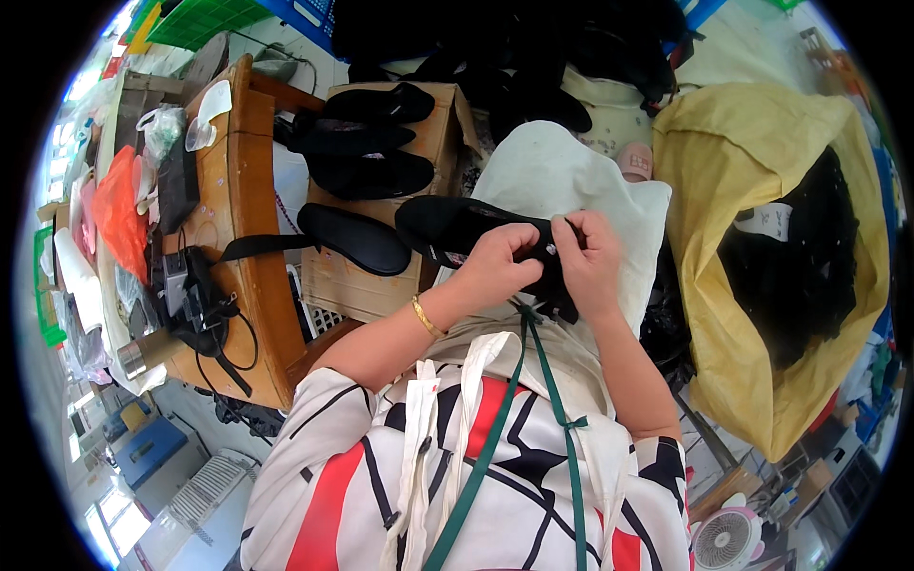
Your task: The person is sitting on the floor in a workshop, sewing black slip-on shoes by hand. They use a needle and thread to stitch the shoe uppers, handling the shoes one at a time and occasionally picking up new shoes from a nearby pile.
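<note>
A black shoe [433, 221] lies across the white cloth [562, 162] over my lap, its toe pointing left. My left hand [497, 259] is closed with bent fingers at the shoe's open end, gold bracelet on the wrist. Close beside it, my right hand [590, 255] pinches the black strap or edge of the same shoe. A small shiny spot shows on the black material between the two hands. Whether a finer tool or thread is in the fingers cannot be made out.
Left of the lap, a cardboard box [347, 285] carries several black shoes [371, 173]. A wooden table [243, 190] with bags and a dark machine stands further left. On the right is a yellow sack [695, 238] holding black items. Below it stands a fan [726, 538].
</note>
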Demonstrator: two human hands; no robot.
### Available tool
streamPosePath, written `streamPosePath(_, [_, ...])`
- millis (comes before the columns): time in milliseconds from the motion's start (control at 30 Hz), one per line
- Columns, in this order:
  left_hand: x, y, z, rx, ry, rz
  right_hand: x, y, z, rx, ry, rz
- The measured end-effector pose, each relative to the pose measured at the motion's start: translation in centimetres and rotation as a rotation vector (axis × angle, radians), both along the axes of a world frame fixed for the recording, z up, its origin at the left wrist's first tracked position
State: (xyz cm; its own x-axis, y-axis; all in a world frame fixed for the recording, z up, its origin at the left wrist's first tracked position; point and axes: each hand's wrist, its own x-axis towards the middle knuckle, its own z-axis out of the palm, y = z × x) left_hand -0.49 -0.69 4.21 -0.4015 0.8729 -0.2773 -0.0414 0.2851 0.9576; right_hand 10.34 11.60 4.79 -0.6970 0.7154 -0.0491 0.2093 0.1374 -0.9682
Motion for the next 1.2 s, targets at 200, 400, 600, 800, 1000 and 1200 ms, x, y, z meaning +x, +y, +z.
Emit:
streamPosePath(200, [-0.6, -0.3, -1.5, -0.106, -0.197, -0.029, 0.4, 1.5, -1.6, 0.074, -0.074, 0.058])
streamPosePath(400, [-1.4, -0.4, -1.1, -0.152, -0.172, -0.015, 1.5, 2.4, 0.5, 0.117, -0.167, 0.221])
streamPosePath(600, [-1.4, -0.9, -1.6, -0.108, -0.342, 0.028, 1.2, 1.3, -0.4, 0.13, -0.092, 0.163])
streamPosePath(800, [-1.4, -0.8, -1.2, -0.041, -0.705, 0.205, 0.7, 1.3, -0.5, 0.147, 0.003, 0.05])
streamPosePath(1000, [-1.5, -1.0, -1.8, 0.03, -0.704, 0.171, 0.8, 1.4, -0.3, 0.162, 0.027, -0.03])
streamPosePath(1200, [-1.5, 0.0, 1.2, -0.099, -0.751, 0.246, 2.4, 1.7, -0.6, 0.138, -0.05, -0.031])
